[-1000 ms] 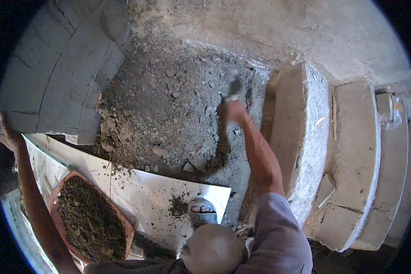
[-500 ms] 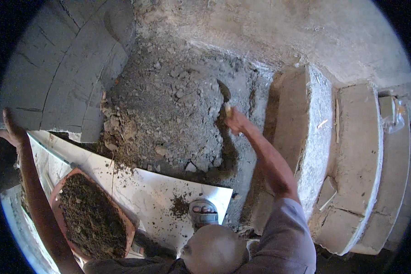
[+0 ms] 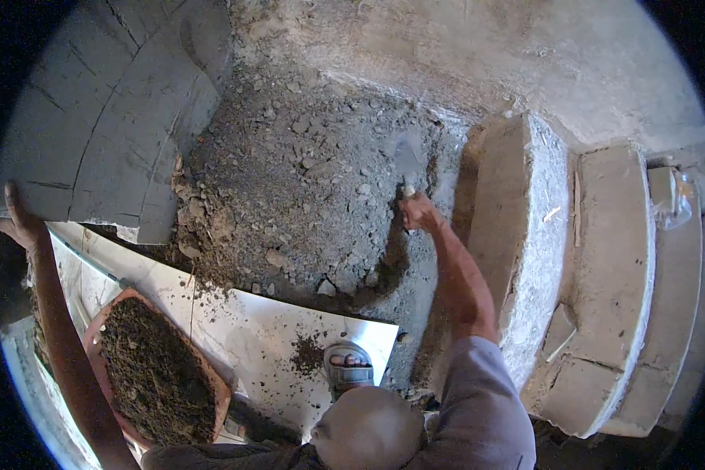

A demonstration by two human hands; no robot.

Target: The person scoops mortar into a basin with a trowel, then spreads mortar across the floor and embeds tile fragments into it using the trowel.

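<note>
A rough plaster wall (image 3: 478,63) backs us, pale concrete steps (image 3: 497,196) climbing on our right, and here's the change: the trowel (image 3: 407,166) has swung rightward, its blade turning from a dark edge to a blurred, pale flat face. That puts it at the right edge of the rubble heap (image 3: 298,180), all grey grit and angular lumps. Our right hand (image 3: 421,212) has its grip clamped round the handle; our left hand (image 3: 25,229), fingers apart, stays by the smooth, scored grey slab (image 3: 110,117). Below, crumbly dark soil (image 3: 157,368) fills a reddish, angular basin (image 3: 222,399) beside glossy white tile (image 3: 270,329).
</note>
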